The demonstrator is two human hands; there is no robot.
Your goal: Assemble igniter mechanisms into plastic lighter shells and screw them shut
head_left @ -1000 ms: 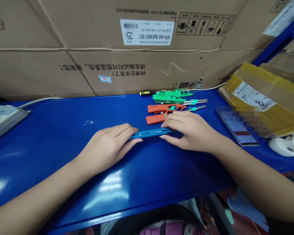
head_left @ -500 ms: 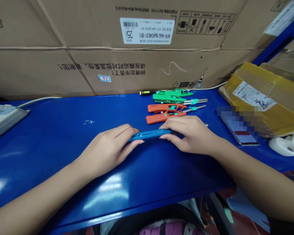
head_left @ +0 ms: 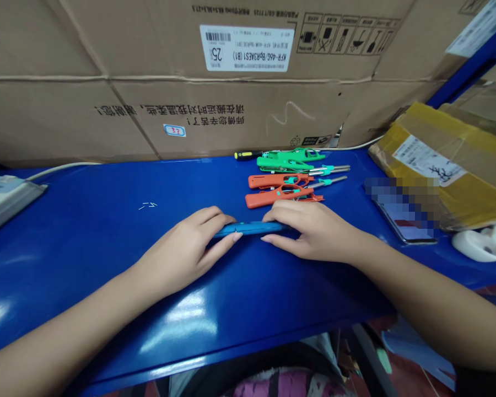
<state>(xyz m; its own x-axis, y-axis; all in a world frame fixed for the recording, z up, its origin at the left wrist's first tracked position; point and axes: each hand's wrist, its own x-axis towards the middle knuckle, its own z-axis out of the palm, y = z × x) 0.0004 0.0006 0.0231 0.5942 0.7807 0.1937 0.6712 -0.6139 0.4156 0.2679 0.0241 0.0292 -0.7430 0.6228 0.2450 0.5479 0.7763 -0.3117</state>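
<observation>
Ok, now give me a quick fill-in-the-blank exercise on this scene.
1. The left hand and right hand hold a slim plastic casing coloured ____.
2. The long plastic casings nearest the large brown cardboard box are ____.
3. Tiny thin whitish pins lie to the ____ of the long orange plastic casings.

Missing words: blue; green; left.

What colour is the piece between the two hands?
The piece is blue, best seen in the head view.
</observation>
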